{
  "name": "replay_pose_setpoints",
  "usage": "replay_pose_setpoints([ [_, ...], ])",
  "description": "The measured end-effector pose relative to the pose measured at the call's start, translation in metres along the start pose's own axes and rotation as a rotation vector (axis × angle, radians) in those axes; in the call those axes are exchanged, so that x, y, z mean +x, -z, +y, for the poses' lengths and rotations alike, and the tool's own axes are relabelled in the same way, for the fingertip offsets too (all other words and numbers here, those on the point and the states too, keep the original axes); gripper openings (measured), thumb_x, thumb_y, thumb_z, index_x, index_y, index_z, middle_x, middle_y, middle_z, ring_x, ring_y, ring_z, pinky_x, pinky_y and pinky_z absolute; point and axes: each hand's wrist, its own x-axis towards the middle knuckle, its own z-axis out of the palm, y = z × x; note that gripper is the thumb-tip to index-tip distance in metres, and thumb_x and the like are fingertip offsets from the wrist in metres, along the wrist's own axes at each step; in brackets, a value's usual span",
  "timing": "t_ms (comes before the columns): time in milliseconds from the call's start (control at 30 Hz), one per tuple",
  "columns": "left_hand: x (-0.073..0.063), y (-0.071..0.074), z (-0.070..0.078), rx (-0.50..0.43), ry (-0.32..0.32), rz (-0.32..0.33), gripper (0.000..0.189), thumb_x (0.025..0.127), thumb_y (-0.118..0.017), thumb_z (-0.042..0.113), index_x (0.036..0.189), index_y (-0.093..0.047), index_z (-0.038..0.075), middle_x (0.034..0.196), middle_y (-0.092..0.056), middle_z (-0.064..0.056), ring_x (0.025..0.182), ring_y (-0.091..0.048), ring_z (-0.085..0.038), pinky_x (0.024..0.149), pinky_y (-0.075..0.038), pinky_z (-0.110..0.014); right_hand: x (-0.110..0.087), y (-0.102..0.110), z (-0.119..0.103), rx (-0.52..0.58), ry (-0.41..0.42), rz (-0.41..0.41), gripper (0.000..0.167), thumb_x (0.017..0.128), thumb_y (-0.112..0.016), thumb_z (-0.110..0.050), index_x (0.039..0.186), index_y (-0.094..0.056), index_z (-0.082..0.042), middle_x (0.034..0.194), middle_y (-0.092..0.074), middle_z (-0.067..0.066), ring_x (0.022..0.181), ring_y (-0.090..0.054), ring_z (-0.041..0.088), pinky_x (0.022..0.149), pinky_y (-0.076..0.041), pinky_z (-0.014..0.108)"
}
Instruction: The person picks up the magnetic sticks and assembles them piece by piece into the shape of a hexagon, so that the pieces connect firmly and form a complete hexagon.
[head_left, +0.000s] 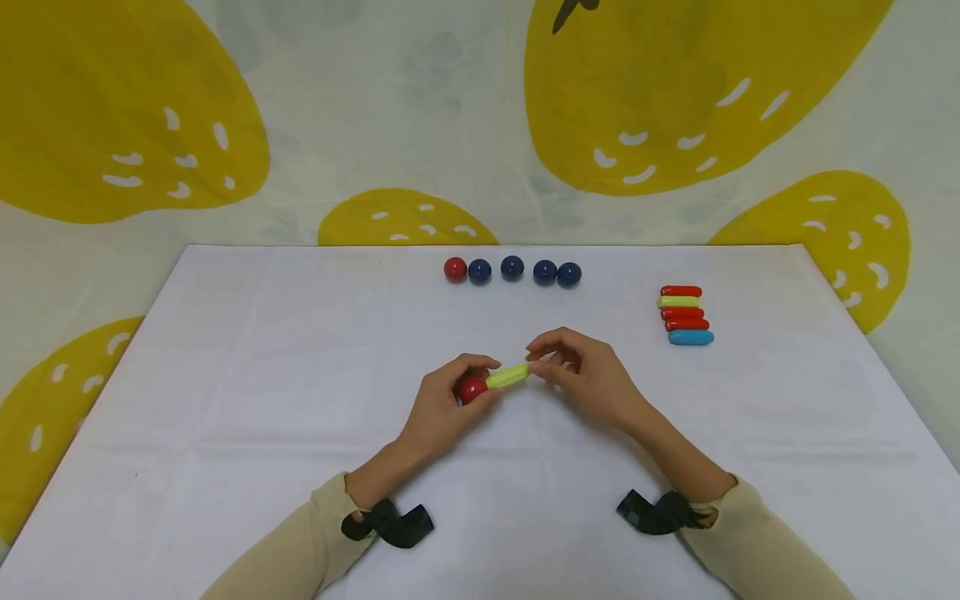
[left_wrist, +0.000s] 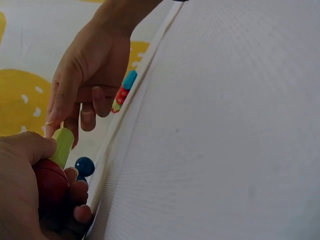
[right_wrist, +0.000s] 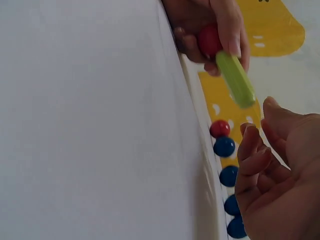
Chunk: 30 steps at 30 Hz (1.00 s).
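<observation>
In the head view my left hand (head_left: pixel 441 410) grips a glossy red ball (head_left: pixel 472 389) between thumb and fingers, over the middle of the table. From the ball a yellow-green stick (head_left: pixel 508 376) points right and slightly up, its near end against the ball. In the left wrist view, the left thumb lies along that stick (left_wrist: pixel 63 147) where it meets the ball. My right hand (head_left: pixel 592 379) is at the stick's free end with its fingers loosely bent. The right wrist view shows a small gap between the right fingertips and the stick (right_wrist: pixel 236 80).
Along the table's back edge stand another red ball (head_left: pixel 455 269) and several dark blue balls (head_left: pixel 512 267). Toward the right lies a stack of short sticks: several red ones (head_left: pixel 682 314), a yellow-green one (head_left: pixel 678 302) and a blue one (head_left: pixel 691 337). A patterned cloth (head_left: pixel 465 108) hangs behind the white table (head_left: pixel 247 367).
</observation>
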Motion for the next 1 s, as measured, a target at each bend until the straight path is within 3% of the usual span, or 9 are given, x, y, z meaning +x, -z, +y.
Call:
replay_pose_setpoints([
  [333,0.001,0.002,0.001,-0.012,-0.014,0.010,0.030,0.086,-0.070,0.006,0.115,-0.067,0.013,0.095,-0.066,0.001,0.083,-0.059,-0.013,0.070,-0.049,-0.024,0.017,0.030,0.016,-0.033,-0.081,0.085,0.029,0.090,-0.068,-0.030,0.115,-0.063,-0.016,0.111,-0.064,0.001,0.085,-0.061,0.018,0.068,-0.050,0.022],
  [500,0.001,0.003,0.002,-0.015,-0.009,0.003,0.033,0.086,-0.069,0.004,0.117,-0.067,0.013,0.096,-0.066,-0.001,0.084,-0.058,-0.014,0.069,-0.049,-0.024,0.034,0.040,0.023,-0.038,-0.127,0.183,0.034,0.091,-0.065,-0.034,0.121,-0.061,-0.017,0.118,-0.061,0.003,0.092,-0.059,0.018,0.065,-0.049,0.021],
  [733,-0.001,0.002,0.001,-0.022,-0.017,-0.026,0.030,0.089,-0.066,0.005,0.117,-0.069,0.015,0.109,-0.067,0.003,0.092,-0.058,-0.013,0.075,-0.050,-0.026,0.053,0.047,0.034,-0.044,-0.175,0.300,0.040,0.091,-0.063,-0.041,0.125,-0.060,-0.019,0.124,-0.057,0.002,0.099,-0.055,0.019,0.067,-0.049,0.022],
  [1000,-0.001,0.002,0.000,-0.056,-0.020,-0.012,0.030,0.087,-0.071,0.008,0.116,-0.070,0.014,0.104,-0.066,0.004,0.090,-0.057,-0.014,0.073,-0.049,-0.027,0.070,0.047,0.048,-0.120,-0.195,0.278,0.046,0.091,-0.066,-0.034,0.134,-0.054,-0.022,0.136,-0.045,0.007,0.099,-0.054,0.024,0.081,-0.048,0.033],
])
